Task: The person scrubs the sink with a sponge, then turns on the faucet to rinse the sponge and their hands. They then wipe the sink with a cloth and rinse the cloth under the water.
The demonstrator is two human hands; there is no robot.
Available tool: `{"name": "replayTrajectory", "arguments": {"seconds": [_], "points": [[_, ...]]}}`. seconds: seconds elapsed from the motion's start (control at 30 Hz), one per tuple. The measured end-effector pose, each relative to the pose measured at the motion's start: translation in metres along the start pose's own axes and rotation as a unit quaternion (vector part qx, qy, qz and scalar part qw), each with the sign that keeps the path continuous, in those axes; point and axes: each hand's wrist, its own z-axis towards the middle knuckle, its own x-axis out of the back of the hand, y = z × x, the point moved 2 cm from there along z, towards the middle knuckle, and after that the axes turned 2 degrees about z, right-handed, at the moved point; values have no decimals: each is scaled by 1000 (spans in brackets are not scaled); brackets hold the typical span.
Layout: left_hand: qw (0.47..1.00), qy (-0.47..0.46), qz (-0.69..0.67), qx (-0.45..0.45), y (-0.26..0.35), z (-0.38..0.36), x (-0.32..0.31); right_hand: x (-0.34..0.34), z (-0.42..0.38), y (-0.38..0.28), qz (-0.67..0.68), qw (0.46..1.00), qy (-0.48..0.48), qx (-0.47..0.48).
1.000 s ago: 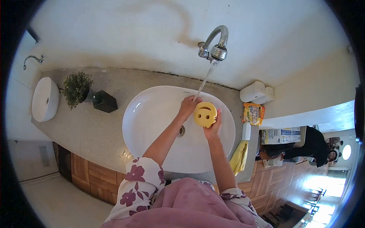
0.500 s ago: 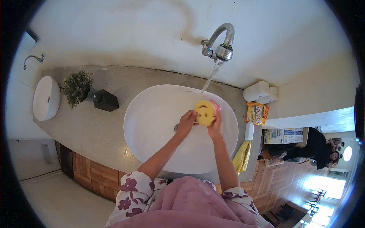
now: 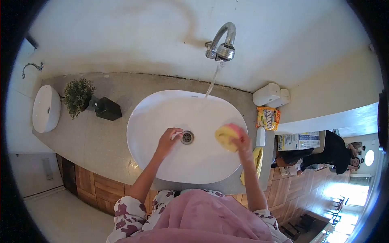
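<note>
My right hand [image 3: 242, 143] grips a round yellow-and-pink sponge [image 3: 225, 135] over the right side of the white basin [image 3: 162, 107]; both are slightly blurred. To the left of the metal drain [image 3: 187, 137], my left hand [image 3: 168, 141] hovers with nothing in it, its thumb and fingers apart. Water [image 3: 213, 81] runs from the chrome faucet [image 3: 225, 46] toward the back of the basin, behind both hands.
A yellow packet [image 3: 267, 118], a white bottle [image 3: 260, 137] and a yellow cloth [image 3: 256, 158] lie right of the basin. Leftward stand a dark green box-shaped holder [image 3: 108, 109], a plant [image 3: 79, 96] and a second basin [image 3: 46, 109]. A person [image 3: 330, 156] is at the far right.
Both hands held the sponge near the water before. My left hand has let go and moved left; my right hand has carried the sponge right and toward me. The drain now shows fully.
</note>
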Motion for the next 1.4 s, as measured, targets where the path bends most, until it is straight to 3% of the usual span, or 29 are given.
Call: {"name": "replayTrajectory", "arguments": {"seconds": [0.03, 0.1, 0.17, 0.2, 0.23, 0.27, 0.3, 0.37, 0.43, 0.5, 0.67, 0.83, 0.9, 0.93, 1.0, 1.03, 1.07, 1.1, 1.17, 1.27, 1.4], "points": [[1000, -4, 0, 2, -3, -6, 6, 14, 2, 0, 135, 990, 46, 7], [1000, -1, -23, 14, -9, -12, 17, 44, 16, -13, 243, 961, 115, 66], [1000, 11, -17, 0, -9, -15, 23, 62, 38, -39, 201, 956, 176, 117], [998, -13, -20, 66, -4, -18, 27, 72, 56, -35, 202, 956, 176, 117], [990, -37, -23, 132, -3, -19, 29, 83, 79, -20, 87, 972, 189, 109], [990, -35, -22, 131, -4, -19, 29, 94, 99, -1, -29, 975, 199, 99], [996, -17, 20, 83, -4, -20, 28, 104, 118, 28, -28, 975, 197, 100], [997, 8, 64, 35, 1, -22, 28, 113, 153, 73, -327, 906, 211, 164], [990, 8, 134, 34, 11, -25, 31, 105, 159, 80, -353, 901, 211, 139], [989, 16, 143, 33, 5, -27, 31, 101, 164, 85, -459, 831, 211, 235], [986, 19, 160, 41, 1, -30, 35, 114, 191, 127, -506, 795, 201, 267], [983, 13, 179, 31, 1, -27, 30, 100, 178, 108, -563, 766, 188, 248], [985, 7, 167, 34, 2, -26, 28, 92, 173, 68, -540, 821, 141, 117], [987, 4, 157, 37, 2, -24, 26, 83, 167, 48, -542, 821, 141, 116], [983, -7, 184, 26, 4, -23, 24, 61, 154, 16, -300, 913, 214, 174], [977, -16, 213, 14, 6, -23, 23, 47, 155, 14, -300, 913, 213, 174], [977, -16, 214, 16, 7, -24, 22, 31, 156, 17, -169, 974, 126, 89], [974, -16, 226, -2, 11, -24, 21, 12, 153, 20, -31, 999, 34, -1], [971, -15, 238, -20, 20, -25, 21, -31, 134, -5, 142, 984, -64, -91], [969, -10, 246, -21, 27, -31, 23, -69, 138, -1, 253, 945, -111, -176], [969, 13, 245, -17, 24, -44, 28, -100, 152, 5, 274, 940, -84, -186]]}}
